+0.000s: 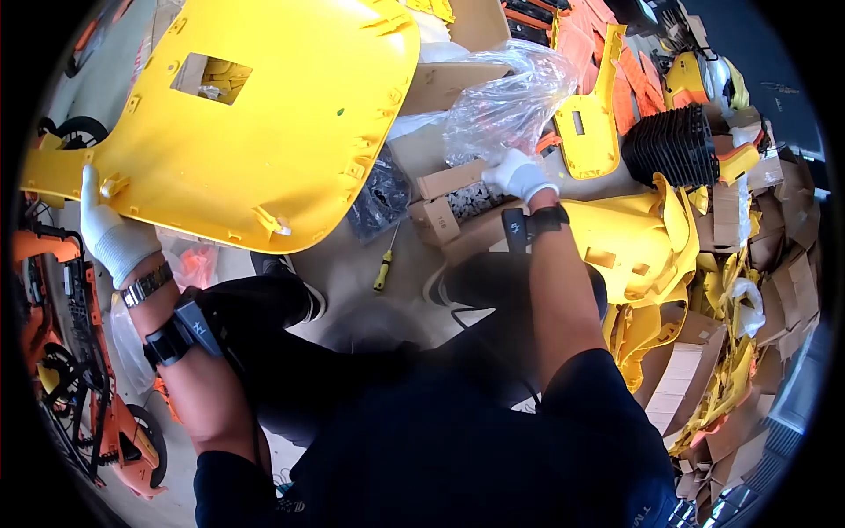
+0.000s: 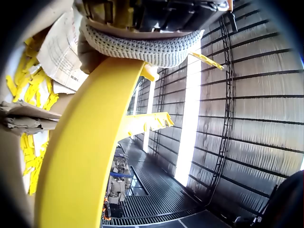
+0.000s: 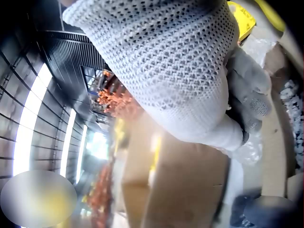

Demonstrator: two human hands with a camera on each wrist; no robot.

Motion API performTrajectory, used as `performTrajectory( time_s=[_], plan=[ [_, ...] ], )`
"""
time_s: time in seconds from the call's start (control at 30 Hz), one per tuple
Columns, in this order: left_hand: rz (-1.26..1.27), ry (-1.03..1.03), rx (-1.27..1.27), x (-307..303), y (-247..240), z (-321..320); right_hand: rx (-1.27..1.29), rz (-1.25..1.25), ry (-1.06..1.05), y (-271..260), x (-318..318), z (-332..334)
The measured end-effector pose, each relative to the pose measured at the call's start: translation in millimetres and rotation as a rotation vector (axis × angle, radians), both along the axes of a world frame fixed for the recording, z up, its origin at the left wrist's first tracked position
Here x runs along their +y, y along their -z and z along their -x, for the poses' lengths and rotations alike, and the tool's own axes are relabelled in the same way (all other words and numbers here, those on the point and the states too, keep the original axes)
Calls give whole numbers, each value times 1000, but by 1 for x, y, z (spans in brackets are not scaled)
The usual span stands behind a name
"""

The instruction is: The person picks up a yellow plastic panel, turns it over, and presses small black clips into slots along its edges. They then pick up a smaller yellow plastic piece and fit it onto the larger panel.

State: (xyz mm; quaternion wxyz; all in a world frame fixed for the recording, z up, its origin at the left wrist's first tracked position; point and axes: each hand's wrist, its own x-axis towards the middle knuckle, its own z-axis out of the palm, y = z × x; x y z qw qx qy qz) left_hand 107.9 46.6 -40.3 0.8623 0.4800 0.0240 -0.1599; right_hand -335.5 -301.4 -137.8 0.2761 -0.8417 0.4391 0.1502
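Observation:
In the head view, my gloved left hand [image 1: 113, 227] grips a large yellow panel [image 1: 273, 132] at its lower left edge, with the thumb on the clip-lined face. The left wrist view shows the panel [image 2: 83, 147] stretching away from the glove [image 2: 142, 50]. My gloved right hand [image 1: 521, 176] is at the lower end of a clear plastic bag [image 1: 506, 101], beside a small open carton [image 1: 436, 220] of small dark and grey pieces. In the right wrist view, its fingers [image 3: 249, 88] curl round the clear plastic [image 3: 249, 151], which shows at both sides of them.
A yellow-handled screwdriver [image 1: 384, 271] lies on the floor between the feet. Near it is a bag of black parts [image 1: 380, 198]. Yellow body parts [image 1: 616, 242] and a black ribbed stack [image 1: 671, 145] stand at the right, orange frames [image 1: 97, 396] at the left.

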Motion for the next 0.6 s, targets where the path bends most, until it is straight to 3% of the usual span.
performTrajectory(
  time_s=[0.03, 0.1, 0.2, 0.3, 0.37, 0.43, 0.5, 0.57, 0.6],
  plan=[
    [-8, 40, -22, 6, 8, -8, 93, 71, -136, 32, 6, 5],
    [-36, 114, 4, 15, 13, -17, 209, 76, -305, 149, 1, 34],
    [-119, 159, 26, 17, 8, -11, 457, -49, -85, 186, 19, 28],
    [-187, 206, 35, 14, 4, -9, 440, -9, -114, 224, 15, 37],
    [-208, 245, 34, 9, -1, -2, 320, -9, -143, 365, 0, 103],
    [-228, 281, 74, 4, 0, -1, 275, 31, -209, 341, 8, 103],
    [-187, 330, 76, 3, -3, 0, 450, -93, -175, 303, 20, 74],
    [-214, 179, 46, -23, -10, 19, 254, 78, -365, 353, 30, 105],
    [-225, 140, 10, -32, -11, 24, 342, -17, -233, 325, 33, 81]
  ],
)
